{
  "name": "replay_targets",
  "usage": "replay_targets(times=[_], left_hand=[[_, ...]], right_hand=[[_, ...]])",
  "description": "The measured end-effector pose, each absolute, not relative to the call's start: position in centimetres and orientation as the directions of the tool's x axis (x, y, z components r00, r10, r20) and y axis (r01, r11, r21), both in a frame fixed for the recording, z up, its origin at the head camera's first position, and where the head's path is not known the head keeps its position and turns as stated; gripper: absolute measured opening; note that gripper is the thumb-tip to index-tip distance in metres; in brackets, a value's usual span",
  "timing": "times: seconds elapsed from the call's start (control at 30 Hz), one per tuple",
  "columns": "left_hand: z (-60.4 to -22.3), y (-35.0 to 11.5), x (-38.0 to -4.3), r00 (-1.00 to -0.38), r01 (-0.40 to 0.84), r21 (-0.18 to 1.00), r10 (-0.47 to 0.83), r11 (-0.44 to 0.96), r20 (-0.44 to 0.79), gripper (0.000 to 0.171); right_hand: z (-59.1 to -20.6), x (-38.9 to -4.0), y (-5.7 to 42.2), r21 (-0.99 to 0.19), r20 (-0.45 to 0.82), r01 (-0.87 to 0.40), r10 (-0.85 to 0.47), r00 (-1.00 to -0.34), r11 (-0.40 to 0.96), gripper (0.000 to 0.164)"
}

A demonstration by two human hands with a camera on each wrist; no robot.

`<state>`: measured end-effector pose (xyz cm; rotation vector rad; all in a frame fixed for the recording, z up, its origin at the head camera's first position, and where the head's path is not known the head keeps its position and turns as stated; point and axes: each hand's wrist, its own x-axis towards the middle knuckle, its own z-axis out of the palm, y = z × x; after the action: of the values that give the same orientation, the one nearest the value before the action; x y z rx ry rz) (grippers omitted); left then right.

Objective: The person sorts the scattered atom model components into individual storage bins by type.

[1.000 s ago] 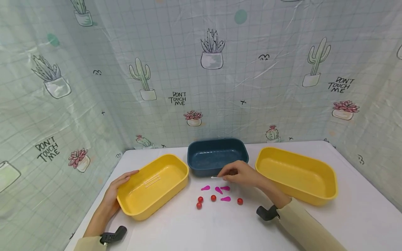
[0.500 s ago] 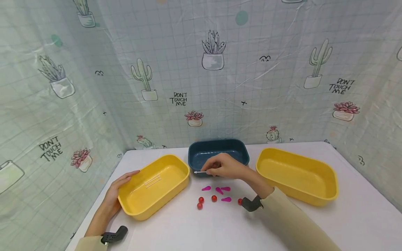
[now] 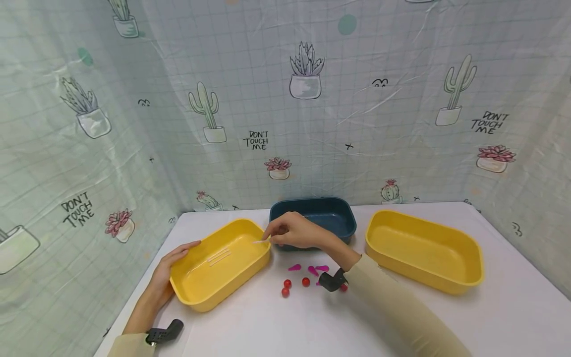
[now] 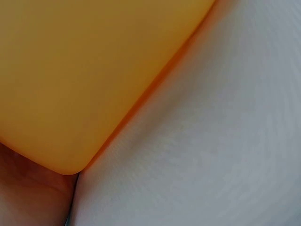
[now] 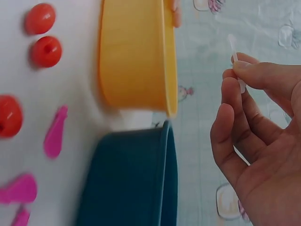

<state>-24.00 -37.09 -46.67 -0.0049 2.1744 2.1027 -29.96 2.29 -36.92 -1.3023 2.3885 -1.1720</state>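
My right hand pinches a thin white plastic stick between thumb and fingers. It hovers at the right rim of the left yellow bin, with the stick's end over the inside. Several similar white sticks lie on that bin's floor. At the bin's left side, my left hand holds the rim, fingertips over the edge. The left wrist view shows mostly the bin's outer wall, with part of the hand against it at the lower left.
A dark blue bin stands at the back, partly behind my right hand. A second yellow bin is on the right. Several red beads and magenta bulb-shaped pieces lie mid-table, some partly hidden by the right wrist camera.
My right hand has carried the white stick leftward from the table in front of the blue bin to the left yellow bin's rim. My left hand has stayed on the bin.
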Motion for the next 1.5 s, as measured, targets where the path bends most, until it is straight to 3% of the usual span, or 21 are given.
replay_targets(times=[0.27,0.53,1.03,1.37,1.5], left_hand=[[-46.6,-37.1,-24.2,-0.993,-0.092,0.995,0.07,0.026,-0.094,0.049],[-46.7,-37.1,-23.9,-0.993,-0.1,0.994,0.059,0.034,-0.102,0.05],[-46.7,-37.3,-24.2,-0.994,-0.084,0.995,0.067,0.062,-0.088,0.051],[-46.7,-37.4,-24.3,-0.993,-0.084,0.995,0.073,0.056,-0.088,0.05],[-46.9,-37.4,-24.4,-0.993,-0.082,0.995,0.076,0.053,-0.085,0.05]], right_hand=[[-36.5,-30.4,-1.4,-0.655,0.21,-0.702,-0.825,-0.525,0.28,0.018],[-36.5,-30.5,-5.2,-0.695,0.139,-0.661,-0.85,-0.508,0.282,0.019],[-39.0,-32.2,-9.7,-0.75,0.026,-0.568,-0.844,-0.536,0.338,0.02],[-40.9,-33.9,-11.2,-0.757,-0.042,-0.49,-0.78,-0.625,0.433,0.015],[-41.7,-34.2,-11.8,-0.757,-0.054,-0.482,-0.778,-0.626,0.441,0.015]])
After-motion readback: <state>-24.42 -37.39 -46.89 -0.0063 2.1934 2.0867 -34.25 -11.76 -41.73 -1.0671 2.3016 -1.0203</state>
